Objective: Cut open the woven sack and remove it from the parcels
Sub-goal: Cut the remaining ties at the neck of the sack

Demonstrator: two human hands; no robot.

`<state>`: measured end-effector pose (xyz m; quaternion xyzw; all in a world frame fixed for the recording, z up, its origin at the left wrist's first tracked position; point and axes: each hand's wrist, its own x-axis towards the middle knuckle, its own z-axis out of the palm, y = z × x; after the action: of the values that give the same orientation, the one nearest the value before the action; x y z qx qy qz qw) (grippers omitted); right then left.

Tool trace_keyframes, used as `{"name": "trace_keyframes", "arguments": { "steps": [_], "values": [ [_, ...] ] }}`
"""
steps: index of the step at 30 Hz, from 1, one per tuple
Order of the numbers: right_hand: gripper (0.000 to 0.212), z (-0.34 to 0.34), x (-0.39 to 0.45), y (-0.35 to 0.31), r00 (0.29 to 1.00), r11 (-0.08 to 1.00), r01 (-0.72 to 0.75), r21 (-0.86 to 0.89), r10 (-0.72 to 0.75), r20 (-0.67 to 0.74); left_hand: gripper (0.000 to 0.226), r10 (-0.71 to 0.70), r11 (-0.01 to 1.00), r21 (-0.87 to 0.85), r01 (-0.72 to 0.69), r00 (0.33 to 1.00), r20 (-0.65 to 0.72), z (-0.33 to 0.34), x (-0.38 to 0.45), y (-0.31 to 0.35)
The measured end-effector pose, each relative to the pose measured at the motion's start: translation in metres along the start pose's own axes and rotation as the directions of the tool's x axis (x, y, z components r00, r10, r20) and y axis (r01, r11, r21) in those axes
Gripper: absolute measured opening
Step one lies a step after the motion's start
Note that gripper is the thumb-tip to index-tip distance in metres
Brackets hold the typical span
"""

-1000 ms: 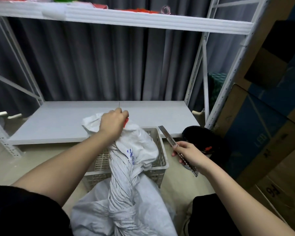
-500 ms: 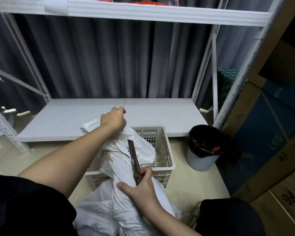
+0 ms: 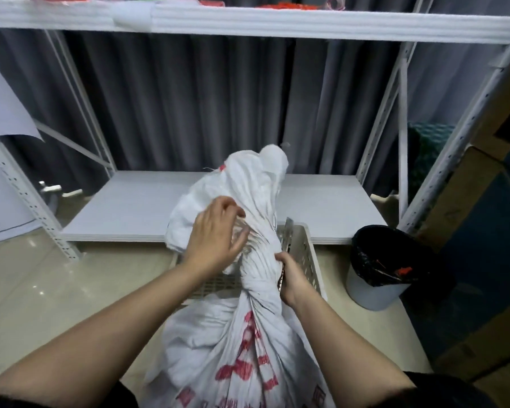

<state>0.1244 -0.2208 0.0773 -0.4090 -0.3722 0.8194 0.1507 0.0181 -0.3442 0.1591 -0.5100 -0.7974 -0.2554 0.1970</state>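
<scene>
Right now the white woven sack with red printing (image 3: 248,343) stands on the floor in front of the person, its twisted neck rising over the white plastic lattice basket (image 3: 305,260). The left hand (image 3: 215,240) lies on the bunched top of the sack with the fingers spread and only a little bent (it looks blurred). The right hand (image 3: 293,279) is closed around the handle of a utility knife with a silver blade (image 3: 286,237), and the blade points up just beside the neck, on its right. A grey bin with a black liner (image 3: 380,269) stands near the white metal shelf (image 3: 130,213).
</scene>
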Motion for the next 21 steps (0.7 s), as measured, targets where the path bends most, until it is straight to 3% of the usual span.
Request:
{"name": "trace_keyframes", "arguments": {
  "steps": [2, 4, 6, 8, 10, 12, 15, 21],
  "values": [
    [0.026, -0.008, 0.014, 0.005, 0.997, 0.997, -0.077, 0.001, 0.077, 0.015, 0.049, -0.14, 0.987, -0.042, 0.158, 0.949, 0.282, 0.016, -0.03, 0.001],
    [0.032, -0.014, 0.026, 0.016, 0.987, 0.986, -0.156, -0.054, 0.158, 0.026, 0.07, -0.243, 0.913, -0.118, 0.391, 0.752, 0.613, 0.035, -0.061, -0.004],
    [0.036, -0.017, 0.035, 0.026, 0.978, 0.964, -0.206, -0.166, 0.207, -0.01, 0.102, -0.191, 0.834, -0.203, 0.512, 0.615, 0.765, 0.054, -0.084, -0.006],
    [0.038, -0.022, 0.043, 0.033, 0.972, 0.937, -0.234, -0.258, 0.22, -0.082, 0.114, -0.183, 0.756, -0.275, 0.594, 0.595, 0.782, 0.069, -0.09, 0.0],
    [0.037, -0.032, 0.049, 0.035, 0.971, 0.923, -0.223, -0.312, 0.18, -0.16, 0.106, -0.231, 0.709, -0.26, 0.656, 0.564, 0.793, 0.082, -0.086, 0.009],
    [0.026, -0.044, 0.047, 0.026, 0.963, 0.902, -0.183, -0.391, 0.085, -0.255, 0.085, -0.238, 0.767, -0.18, 0.616, 0.533, 0.812, 0.094, -0.08, 0.018],
    [0.031, -0.069, 0.054, 0.009, 0.952, 0.874, -0.115, -0.473, -0.04, -0.304, 0.065, -0.264, 0.801, -0.16, 0.577, 0.58, 0.77, 0.107, -0.072, 0.025],
    [0.022, -0.136, 0.049, -0.011, 0.946, 0.966, 0.03, -0.256, -0.11, -0.305, 0.058, -0.345, 0.808, -0.1, 0.581, 0.604, 0.719, 0.145, -0.053, 0.018]
  ]
}}
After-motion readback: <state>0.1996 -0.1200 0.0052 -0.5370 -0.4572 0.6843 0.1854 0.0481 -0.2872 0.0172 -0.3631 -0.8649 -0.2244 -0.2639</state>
